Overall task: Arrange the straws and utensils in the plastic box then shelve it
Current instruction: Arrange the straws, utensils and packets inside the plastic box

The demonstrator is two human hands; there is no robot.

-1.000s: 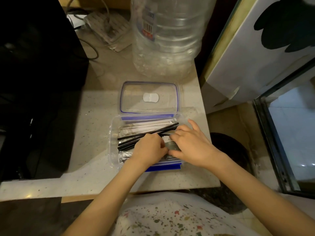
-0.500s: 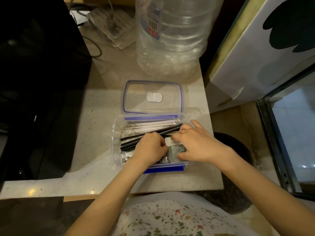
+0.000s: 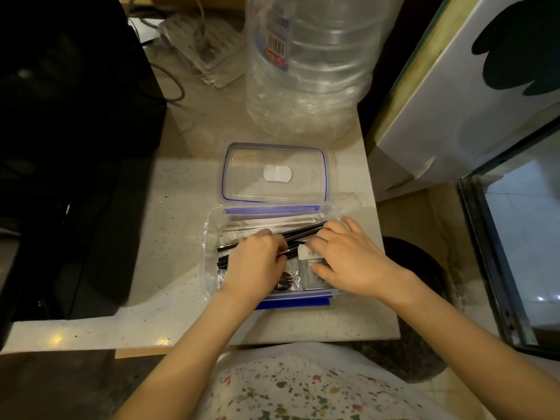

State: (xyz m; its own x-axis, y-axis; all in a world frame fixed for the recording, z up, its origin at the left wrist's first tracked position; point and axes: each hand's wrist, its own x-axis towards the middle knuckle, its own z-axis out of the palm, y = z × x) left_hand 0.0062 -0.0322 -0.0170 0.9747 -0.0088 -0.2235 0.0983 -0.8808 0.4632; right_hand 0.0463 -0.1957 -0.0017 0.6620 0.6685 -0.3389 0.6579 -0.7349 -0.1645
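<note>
Item: clear plastic box (image 3: pixel 212 234), open, resting on our speckled counter (image 3: pixel 169 207) near its front right corner. Its lid (image 3: pixel 274 174), clear with a blue seal and a white patch at the centre, lies flat on the counter just behind the box, touching its far edge. Contents, as far as we can see them: black straws (image 3: pixel 303 233) lying slantwise across the middle, their right ends higher toward the far wall; paper-wrapped white items (image 3: pixel 272 222) along the far side; a grey sachet with printed text (image 3: pixel 309 268) at the near right; something dark in crinkled clear wrap (image 3: pixel 288 281) at the near middle, too hidden for us to name. Our left hand (image 3: pixel 257 265) sits inside the box with its fingers curled down over the straws; whether they actually pinch a straw we cannot tell. Our right hand (image 3: pixel 348 259) lies beside it, fingers bent and loosely spread, fingertips pressing on the straws' right ends and the thumb resting on the sachet. Also present: a large clear water bottle (image 3: pixel 306 65) standing behind the lid, a black appliance (image 3: pixel 69 147) at the counter's left, and a cable (image 3: pixel 175 83) at the back.
</note>
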